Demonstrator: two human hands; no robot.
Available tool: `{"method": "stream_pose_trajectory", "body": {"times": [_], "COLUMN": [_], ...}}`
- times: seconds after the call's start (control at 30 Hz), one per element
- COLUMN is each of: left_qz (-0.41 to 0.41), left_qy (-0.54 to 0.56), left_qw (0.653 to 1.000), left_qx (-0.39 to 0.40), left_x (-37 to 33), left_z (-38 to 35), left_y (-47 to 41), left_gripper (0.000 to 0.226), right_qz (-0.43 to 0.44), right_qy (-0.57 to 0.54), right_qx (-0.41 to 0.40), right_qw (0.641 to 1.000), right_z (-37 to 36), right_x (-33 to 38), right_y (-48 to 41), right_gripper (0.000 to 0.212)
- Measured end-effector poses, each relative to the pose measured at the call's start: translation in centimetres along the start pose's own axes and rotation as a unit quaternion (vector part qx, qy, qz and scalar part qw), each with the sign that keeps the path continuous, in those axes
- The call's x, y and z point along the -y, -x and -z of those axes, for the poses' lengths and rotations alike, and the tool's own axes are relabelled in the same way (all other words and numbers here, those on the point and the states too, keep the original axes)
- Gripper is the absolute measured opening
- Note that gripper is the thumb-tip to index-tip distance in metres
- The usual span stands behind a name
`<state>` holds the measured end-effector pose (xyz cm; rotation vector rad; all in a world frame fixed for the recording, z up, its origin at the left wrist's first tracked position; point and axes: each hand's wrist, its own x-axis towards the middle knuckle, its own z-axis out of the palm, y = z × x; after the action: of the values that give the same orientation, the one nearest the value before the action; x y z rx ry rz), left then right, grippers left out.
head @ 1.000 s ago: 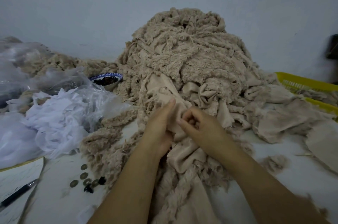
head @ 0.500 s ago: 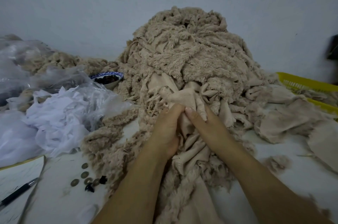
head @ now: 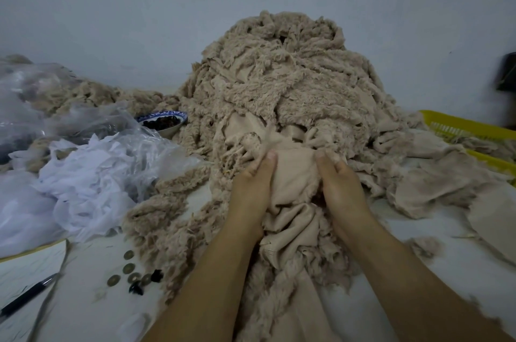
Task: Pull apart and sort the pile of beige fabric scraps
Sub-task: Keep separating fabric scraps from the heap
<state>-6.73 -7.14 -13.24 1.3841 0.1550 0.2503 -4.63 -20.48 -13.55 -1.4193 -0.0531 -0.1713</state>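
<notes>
- The pile of beige fabric scraps [head: 284,82] is heaped into a broad mound at the middle of the white table [head: 83,302], against the far wall. It narrows upward to a rounded top, and loose strips are spilled from its foot toward the near edge.
- One smooth scrap [head: 293,177] is drawn out of the mound's near face. Its long axis is laid from the mound toward the person, and its upper part is stretched flat, left to right, between the two hands.
- The mound is made up mostly of shaggy, fleece-like strips tangled together. The smooth scrap shows a matt backing, is gathered into folds below the hands, and is fringed with fuzz at its edges.
- The left hand [head: 251,191] is closed on the scrap's left edge. The thumb is pressed on the smooth face, and the other fingers are tucked behind the cloth and hidden.
- The right hand [head: 342,191] is closed likewise on the right edge, with the thumb on top and the remaining fingers buried in fabric.
- The hands are held apart, with the flat panel between them.
- Crumpled white plastic [head: 83,182], a patterned bowl [head: 162,122], some coins [head: 129,267] and a pen [head: 25,298] are seen at the left, and a yellow basket [head: 460,126] at the right.
</notes>
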Motion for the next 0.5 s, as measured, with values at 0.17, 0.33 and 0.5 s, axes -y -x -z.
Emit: {"method": "stream_pose_trajectory", "body": {"times": [0.17,0.33,0.5], "left_qz": [0.077,0.078,0.028], "left_qy": [0.124,0.131,0.109], "left_qw": [0.989,0.987,0.986], "left_qx": [-0.024,-0.053,-0.122], "left_x": [-0.4,-0.2,-0.8], "left_z": [0.4,0.1,0.8], "left_y": [-0.6,-0.7,-1.1], "left_gripper": [0.037,0.042,0.052], "right_qz": [0.015,-0.010,-0.060], "right_qy": [0.089,0.048,-0.195], "right_qx": [0.004,0.023,-0.048], "right_qw": [0.996,0.999,0.978], "right_z": [0.0,0.0,1.2], "right_x": [0.0,-0.3,0.3], "right_y": [0.0,-0.2,-1.6], "right_gripper": [0.036,0.029,0.035]}}
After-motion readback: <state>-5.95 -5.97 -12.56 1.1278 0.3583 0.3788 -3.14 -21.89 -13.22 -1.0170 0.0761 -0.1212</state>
